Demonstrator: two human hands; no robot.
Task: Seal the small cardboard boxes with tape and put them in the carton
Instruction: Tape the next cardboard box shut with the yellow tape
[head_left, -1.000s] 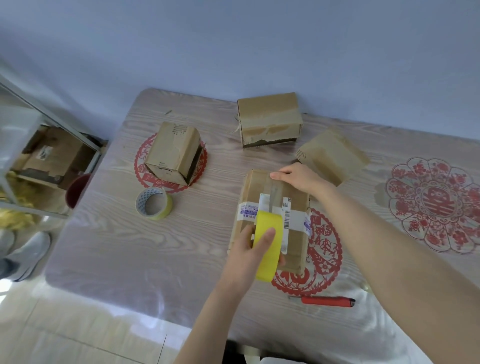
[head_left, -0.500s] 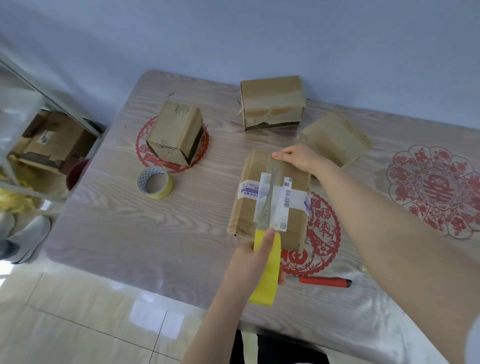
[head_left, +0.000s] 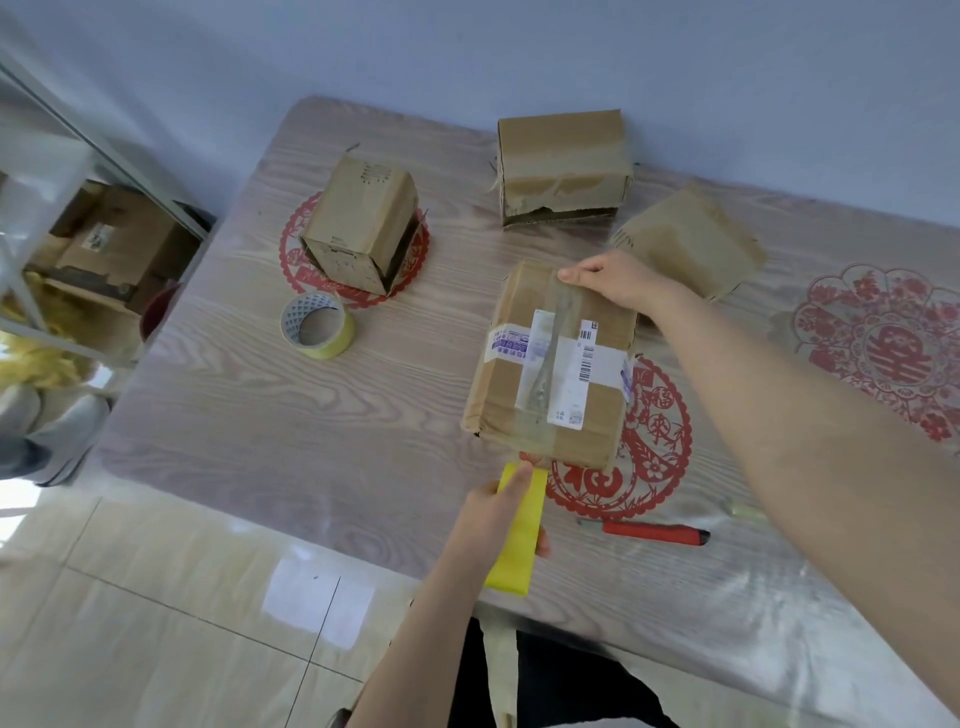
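A wood-grain table (head_left: 249, 415) under clear film is seen. Near the middle of its front edge a small cardboard box (head_left: 592, 421) is laid flat, and a strip of clear tape (head_left: 558, 322) is stretched along its top. A second box (head_left: 563, 161) is set at the far edge, a third box (head_left: 363, 223) toward the far left corner, and a fourth box (head_left: 685, 244) just behind the right hand (head_left: 613, 280). With this hand's fingers laid flat, the tape end is pressed onto the box's far edge. A yellow tape roll (head_left: 517, 540) is gripped by the left hand (head_left: 493, 514) at the front edge. A spare tape roll (head_left: 318, 325) is laid toward the left edge, and a red knife (head_left: 654, 534) by the front edge.
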